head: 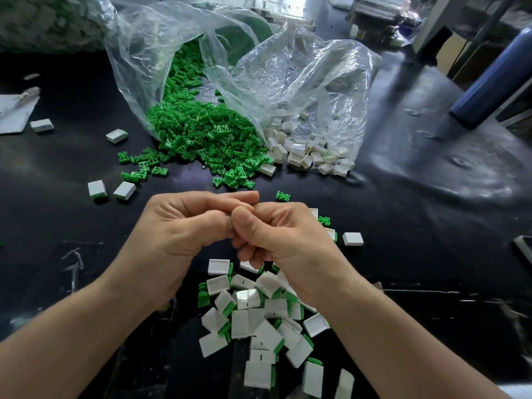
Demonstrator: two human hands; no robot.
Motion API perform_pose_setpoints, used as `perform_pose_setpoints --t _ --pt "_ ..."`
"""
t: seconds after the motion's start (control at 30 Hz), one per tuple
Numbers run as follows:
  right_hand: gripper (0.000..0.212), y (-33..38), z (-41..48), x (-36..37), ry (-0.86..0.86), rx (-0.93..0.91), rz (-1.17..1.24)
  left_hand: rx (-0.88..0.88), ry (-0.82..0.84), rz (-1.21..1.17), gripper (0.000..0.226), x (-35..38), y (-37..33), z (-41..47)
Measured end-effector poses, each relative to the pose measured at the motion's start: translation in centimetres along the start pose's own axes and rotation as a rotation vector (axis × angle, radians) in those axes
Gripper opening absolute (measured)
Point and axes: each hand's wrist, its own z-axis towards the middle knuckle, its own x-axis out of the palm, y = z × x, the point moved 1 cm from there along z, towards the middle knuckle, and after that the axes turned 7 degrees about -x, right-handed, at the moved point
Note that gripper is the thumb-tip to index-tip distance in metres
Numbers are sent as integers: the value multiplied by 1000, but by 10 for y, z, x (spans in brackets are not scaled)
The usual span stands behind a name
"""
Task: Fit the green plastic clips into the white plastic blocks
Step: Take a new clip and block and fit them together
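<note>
Left hand and right hand are held together over the black table, fingers curled, fingertips meeting. What is pinched in either grip is hidden and cannot be told. Green clips are spilled from a clear bag. White blocks lie in a second bag. A heap of blocks with green edges is seen beneath the wrists

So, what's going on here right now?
A person is working at a black table. The left hand and right hand meet, fingers curled round a small part that is almost wholly hidden. Loose green clips spill from one clear bag, and white blocks from a second one beside it. A heap of fitted blocks, green showing at their edges, lies below the wrists.
</note>
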Motion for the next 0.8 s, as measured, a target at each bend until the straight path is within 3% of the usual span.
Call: perform_pose_setpoints --t 0.8 --pt "27 -2 3 -1 -32 12 -75 -55 23 -81 23 -1 2 3"
